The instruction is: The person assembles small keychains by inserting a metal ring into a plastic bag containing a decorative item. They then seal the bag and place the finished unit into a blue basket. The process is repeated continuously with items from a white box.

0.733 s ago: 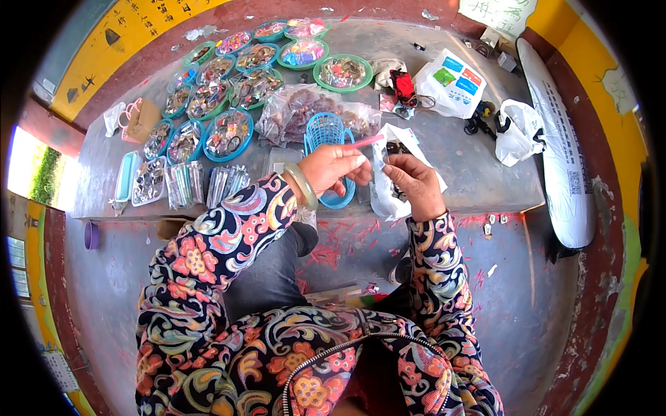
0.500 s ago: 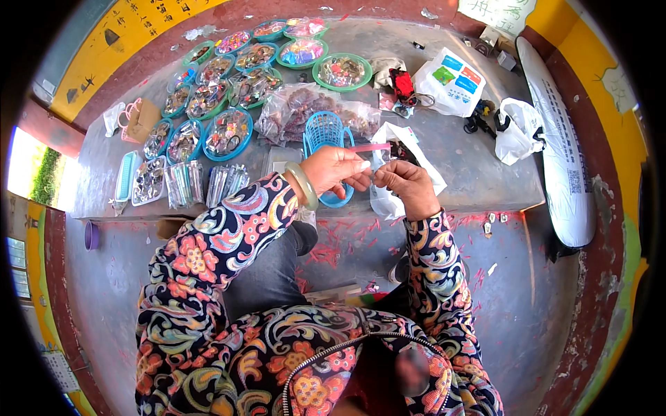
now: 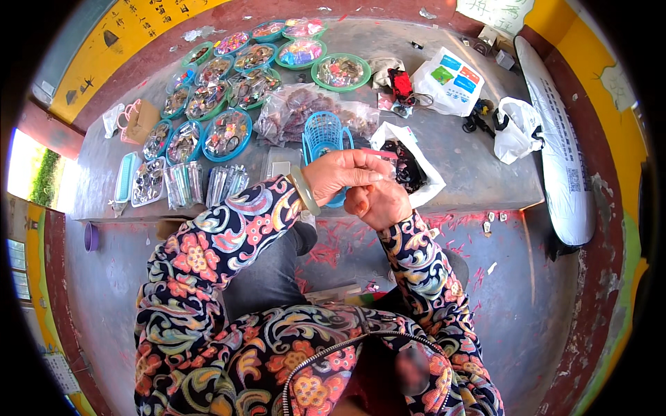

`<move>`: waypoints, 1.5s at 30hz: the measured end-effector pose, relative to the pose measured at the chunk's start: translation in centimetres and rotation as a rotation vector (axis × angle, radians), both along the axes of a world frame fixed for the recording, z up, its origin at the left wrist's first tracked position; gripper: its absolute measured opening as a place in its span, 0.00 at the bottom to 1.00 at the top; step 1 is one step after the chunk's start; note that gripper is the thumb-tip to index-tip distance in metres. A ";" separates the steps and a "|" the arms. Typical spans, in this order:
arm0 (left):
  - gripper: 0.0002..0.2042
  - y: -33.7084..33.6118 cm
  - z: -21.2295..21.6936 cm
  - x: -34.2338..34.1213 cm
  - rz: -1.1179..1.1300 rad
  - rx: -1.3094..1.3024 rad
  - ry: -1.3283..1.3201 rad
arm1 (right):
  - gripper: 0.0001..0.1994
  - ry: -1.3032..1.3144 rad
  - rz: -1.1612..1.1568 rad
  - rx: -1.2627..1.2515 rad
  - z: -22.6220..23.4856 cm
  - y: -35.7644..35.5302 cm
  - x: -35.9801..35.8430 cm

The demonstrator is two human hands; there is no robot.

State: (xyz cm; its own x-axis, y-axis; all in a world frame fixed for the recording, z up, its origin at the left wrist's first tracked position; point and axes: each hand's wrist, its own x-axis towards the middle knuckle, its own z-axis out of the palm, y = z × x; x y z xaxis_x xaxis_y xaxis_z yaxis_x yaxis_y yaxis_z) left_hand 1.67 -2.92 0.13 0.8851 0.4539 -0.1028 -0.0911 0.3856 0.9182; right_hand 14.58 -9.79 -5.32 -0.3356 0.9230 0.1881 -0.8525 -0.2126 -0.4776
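My left hand (image 3: 345, 173) pinches a thin pink strip (image 3: 378, 154) between thumb and fingers, held just above a blue plastic basket (image 3: 325, 136). A pale green bangle (image 3: 302, 190) sits on that wrist. My right hand (image 3: 377, 204) is curled right under the left one, fingers closed; what it holds is hidden. Beside both hands lies an open white plastic bag (image 3: 414, 170) with dark small items inside. Both sleeves carry a bright floral pattern.
A grey concrete ledge (image 3: 479, 173) holds several round green and blue trays of small trinkets (image 3: 227, 132), clear packets (image 3: 182, 184), a clear bag of dark goods (image 3: 298, 107), a white printed bag (image 3: 451, 80) and a long white sack (image 3: 558, 152). Red scraps litter the floor.
Both hands drew back from the white bag toward me and came together. The right hand moved from the bag to beneath the left, which still holds the pink strip.
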 end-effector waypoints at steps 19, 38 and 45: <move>0.08 1.7 -0.3 -1.3 0.170 0.173 0.364 | 0.10 -0.912 -0.291 -0.090 0.7 0.2 4.3; 0.09 1.5 0.0 -1.3 0.116 0.034 0.323 | 0.05 -0.820 -0.398 -0.134 0.7 0.4 4.0; 0.09 1.7 -0.7 -1.4 0.100 -0.022 0.267 | 0.03 -0.827 -0.397 -0.145 0.8 0.4 3.7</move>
